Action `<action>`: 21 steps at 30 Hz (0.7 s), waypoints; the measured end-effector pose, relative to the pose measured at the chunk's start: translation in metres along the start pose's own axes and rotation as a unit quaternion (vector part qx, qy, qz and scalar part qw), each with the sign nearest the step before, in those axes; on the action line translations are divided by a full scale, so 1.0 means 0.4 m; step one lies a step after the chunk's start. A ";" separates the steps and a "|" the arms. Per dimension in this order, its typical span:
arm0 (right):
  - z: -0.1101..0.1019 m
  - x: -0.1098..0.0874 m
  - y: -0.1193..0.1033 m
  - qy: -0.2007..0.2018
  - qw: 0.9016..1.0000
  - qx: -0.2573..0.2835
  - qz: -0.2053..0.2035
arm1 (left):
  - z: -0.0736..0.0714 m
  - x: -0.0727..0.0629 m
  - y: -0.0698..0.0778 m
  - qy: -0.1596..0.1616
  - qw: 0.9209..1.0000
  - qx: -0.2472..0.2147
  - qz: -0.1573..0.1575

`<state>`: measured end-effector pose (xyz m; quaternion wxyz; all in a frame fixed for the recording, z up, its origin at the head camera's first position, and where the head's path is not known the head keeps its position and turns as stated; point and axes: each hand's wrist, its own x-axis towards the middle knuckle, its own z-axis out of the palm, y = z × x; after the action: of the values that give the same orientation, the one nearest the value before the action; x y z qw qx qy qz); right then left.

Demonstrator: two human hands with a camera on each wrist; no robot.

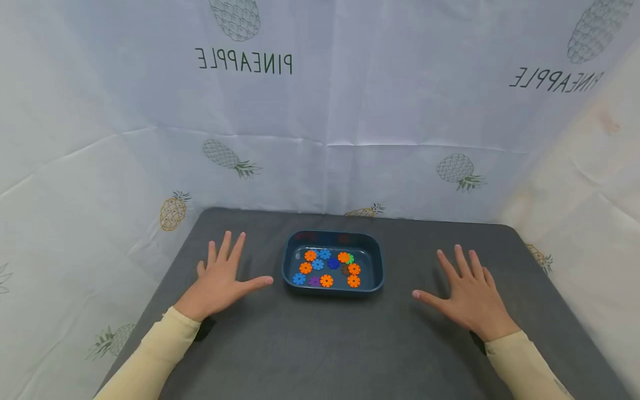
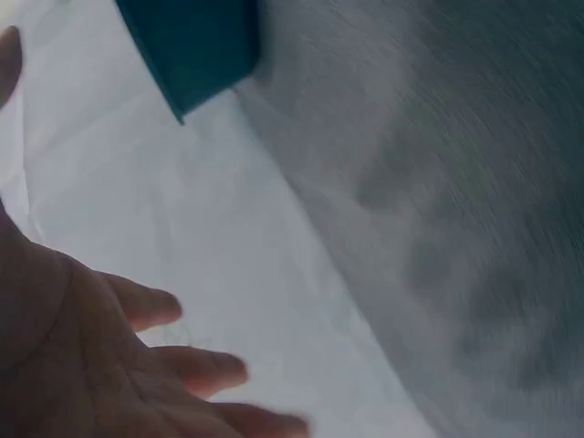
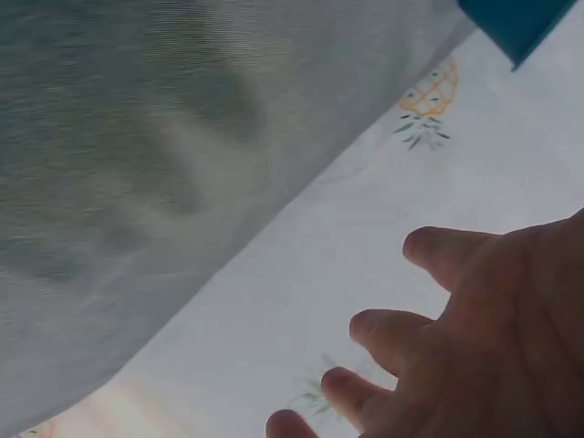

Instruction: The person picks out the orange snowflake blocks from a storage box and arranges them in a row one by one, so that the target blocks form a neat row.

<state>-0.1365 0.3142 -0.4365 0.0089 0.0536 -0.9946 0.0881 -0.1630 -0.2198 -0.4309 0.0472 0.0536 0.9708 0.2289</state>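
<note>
A dark blue tray [image 1: 334, 290] stands on the grey table, with several small notched discs inside: orange discs [image 1: 326, 280], light blue discs [image 1: 299, 279], a dark blue disc [image 1: 333, 263], and purple, green and brown ones. To the tray's left, my left hand [image 1: 218, 283] is spread with its fingers straight and holds nothing. My right hand [image 1: 472, 297] is spread likewise to the right, farther from the tray, also holding nothing. In the left wrist view the tray's corner [image 2: 205, 55] shows at the top; the right wrist view catches another corner [image 3: 525, 27].
The dark grey table [image 1: 320, 350] has rounded far corners. White cloth [image 1: 350, 111] printed with pineapples hangs behind the table and along both sides. Dark wrist bands peek out below the cream sleeves [image 1: 160, 347].
</note>
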 end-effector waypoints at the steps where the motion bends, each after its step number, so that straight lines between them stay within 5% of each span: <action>1: -0.005 0.007 -0.007 -0.001 1.000 0.001 -0.006 | 0.004 0.005 0.006 -0.006 1.000 -0.015 -0.003; 13: -0.056 0.120 -0.145 -0.002 0.995 -0.012 -0.097 | 0.046 0.111 0.098 -0.047 0.989 -0.140 -0.021; 16: -0.066 0.154 -0.181 -0.008 0.991 -0.018 -0.134 | 0.054 0.140 0.104 -0.064 0.979 -0.187 -0.041; 21: -0.080 0.207 -0.243 -0.047 0.980 -0.009 -0.191 | 0.071 0.175 0.094 -0.089 0.950 -0.293 -0.057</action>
<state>-0.2079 0.2162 -0.3859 -0.0204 0.2470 -0.9661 0.0727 -0.2260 -0.1651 -0.4442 0.1601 0.0024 0.8543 0.4945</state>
